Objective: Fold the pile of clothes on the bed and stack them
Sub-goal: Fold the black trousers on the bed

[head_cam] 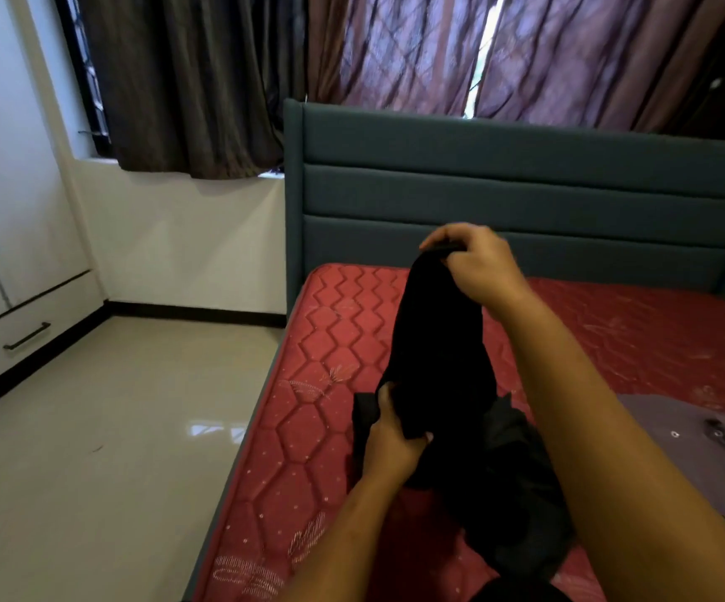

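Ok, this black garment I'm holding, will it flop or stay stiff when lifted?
Probably floppy: the black garment hangs limp between the right hand and left hand, bunching below. Likely light too, since the right hand holds its top up with just a pinch.

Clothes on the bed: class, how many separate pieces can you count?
2. A black garment held up by the left hand and right hand; a grey garment lying on the mattress at right. The black folds may hide more.
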Available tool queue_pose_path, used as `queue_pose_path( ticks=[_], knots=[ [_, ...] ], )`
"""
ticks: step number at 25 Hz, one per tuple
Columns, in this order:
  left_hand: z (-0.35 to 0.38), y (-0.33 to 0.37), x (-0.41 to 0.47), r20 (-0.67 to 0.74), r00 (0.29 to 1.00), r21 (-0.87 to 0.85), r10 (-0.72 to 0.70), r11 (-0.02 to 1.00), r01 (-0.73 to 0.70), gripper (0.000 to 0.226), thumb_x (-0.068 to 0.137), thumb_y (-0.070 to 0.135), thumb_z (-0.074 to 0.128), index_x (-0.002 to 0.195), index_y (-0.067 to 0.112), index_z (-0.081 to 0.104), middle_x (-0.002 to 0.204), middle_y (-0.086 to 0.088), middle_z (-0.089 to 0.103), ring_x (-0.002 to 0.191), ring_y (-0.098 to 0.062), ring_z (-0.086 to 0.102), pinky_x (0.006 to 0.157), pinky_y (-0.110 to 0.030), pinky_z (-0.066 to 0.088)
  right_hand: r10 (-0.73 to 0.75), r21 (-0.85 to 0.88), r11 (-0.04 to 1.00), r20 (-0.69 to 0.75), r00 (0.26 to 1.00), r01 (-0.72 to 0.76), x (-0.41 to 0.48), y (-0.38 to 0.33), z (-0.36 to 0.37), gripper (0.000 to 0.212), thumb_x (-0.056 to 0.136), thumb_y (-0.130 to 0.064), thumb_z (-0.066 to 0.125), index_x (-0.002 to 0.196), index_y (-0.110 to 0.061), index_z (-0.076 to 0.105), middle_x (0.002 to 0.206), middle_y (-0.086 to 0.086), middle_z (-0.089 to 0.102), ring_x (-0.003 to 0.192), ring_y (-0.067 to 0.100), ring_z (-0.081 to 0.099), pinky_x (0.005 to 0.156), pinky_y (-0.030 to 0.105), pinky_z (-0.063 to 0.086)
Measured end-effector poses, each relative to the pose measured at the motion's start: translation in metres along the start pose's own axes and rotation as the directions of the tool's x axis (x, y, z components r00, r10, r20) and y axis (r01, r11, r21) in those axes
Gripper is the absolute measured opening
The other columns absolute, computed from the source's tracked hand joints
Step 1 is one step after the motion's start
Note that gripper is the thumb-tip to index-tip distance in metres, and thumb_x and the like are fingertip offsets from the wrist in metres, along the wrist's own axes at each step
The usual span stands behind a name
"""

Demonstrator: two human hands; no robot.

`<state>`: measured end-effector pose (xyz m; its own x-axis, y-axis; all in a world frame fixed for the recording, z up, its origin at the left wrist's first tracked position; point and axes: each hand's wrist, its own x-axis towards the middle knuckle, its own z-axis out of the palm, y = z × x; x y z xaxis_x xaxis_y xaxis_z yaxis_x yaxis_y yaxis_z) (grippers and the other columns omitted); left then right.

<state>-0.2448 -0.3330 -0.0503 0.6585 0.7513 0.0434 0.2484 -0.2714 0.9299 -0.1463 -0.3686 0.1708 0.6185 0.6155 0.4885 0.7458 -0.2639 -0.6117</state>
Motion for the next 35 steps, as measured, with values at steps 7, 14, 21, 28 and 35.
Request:
queue_pose_path(
  ticks=[7,14,21,28,35],
  knots=[
    [-0.014,0.018,0.037,0.070,0.997,0.107,-0.015,0.994,0.008,0.041,0.088,0.013,0.054,0.127,0.023,0.051,0.113,-0.010,0.063,0.102,-0.029,0.060,0.083,-0.033,0.048,-0.098,-0.146,0.987,-0.187,0.977,0.071,-0.018,-0.020,-0.141,0.039,0.074,0.008,0.049,0.084,-0.027,0.063,0.094,0.001,0.066,0.091,0.018,0.060,0.071,0.020,0.039],
    [-0.080,0.052,0.069,0.004,0.967,0.701,-0.256,0.690,0.180,0.038,0.101,0.012,0.037,0.136,0.003,0.048,0.140,-0.014,0.049,0.129,-0.030,0.047,0.103,-0.035,0.039,0.733,-0.584,0.679,0.568,0.375,-0.444,-0.036,0.110,-0.107,0.034,0.090,-0.011,0.057,0.124,-0.008,0.058,0.116,0.015,0.063,0.095,0.027,0.065,0.076,0.035,0.058],
    [-0.200,0.276,0.166,-0.426,0.509,0.605,0.748,0.654,-0.454,0.029,0.082,-0.007,0.045,0.097,-0.004,0.070,0.104,-0.025,0.064,0.099,-0.044,0.058,0.090,-0.040,0.039,0.078,0.400,0.903,-0.509,0.857,0.155,0.138,0.035,-0.159,0.053,0.079,0.015,0.031,0.106,-0.015,0.065,0.108,0.006,0.064,0.102,0.015,0.057,0.088,0.016,0.042],
    [-0.183,0.251,0.158,-0.110,0.066,0.922,0.992,0.127,-0.367,0.035,0.069,0.006,0.037,0.088,0.001,0.067,0.083,-0.021,0.065,0.077,-0.039,0.058,0.076,-0.043,0.043,-0.107,0.128,0.929,-0.806,0.583,0.348,0.126,0.062,-0.178,0.038,0.068,0.012,0.042,0.091,-0.010,0.063,0.095,0.007,0.065,0.088,0.013,0.059,0.083,0.020,0.045],
    [-0.072,-0.088,0.016,0.302,0.932,0.768,-0.201,0.631,-0.113,0.064,0.079,0.057,0.063,0.132,0.022,0.056,0.125,-0.008,0.061,0.108,-0.022,0.060,0.092,-0.029,0.050,0.734,-0.629,0.616,0.240,0.635,-0.474,-0.132,0.315,0.005,0.051,0.088,-0.025,0.048,0.137,-0.015,0.049,0.141,0.017,0.049,0.127,0.031,0.050,0.104,0.040,0.042]
  ],
)
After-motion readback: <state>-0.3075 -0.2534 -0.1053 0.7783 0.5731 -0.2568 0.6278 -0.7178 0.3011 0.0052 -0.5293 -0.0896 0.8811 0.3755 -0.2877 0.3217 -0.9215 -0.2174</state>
